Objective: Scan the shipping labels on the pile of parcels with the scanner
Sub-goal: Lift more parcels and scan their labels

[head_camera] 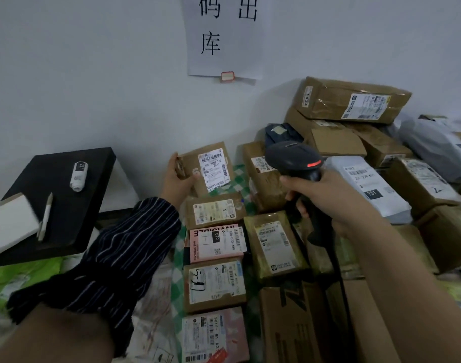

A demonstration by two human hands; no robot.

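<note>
My left hand [177,181] grips a small brown parcel [191,166] by its left edge, holding it tilted up so its white shipping label [214,169] faces me. My right hand [326,197] grips the handle of a black barcode scanner [292,157], whose red light glows on its head. The scanner's head sits just right of the held parcel, a short gap away. Below the held parcel, a column of small parcels [214,285] lies label-up, among them a pink one [216,243].
A heap of brown boxes [350,102] and grey mailer bags [368,184] fills the right side up to the wall. A black stand [64,205] at the left carries a small white roll [78,176] and a pen [45,217]. A paper sign [224,35] hangs on the wall.
</note>
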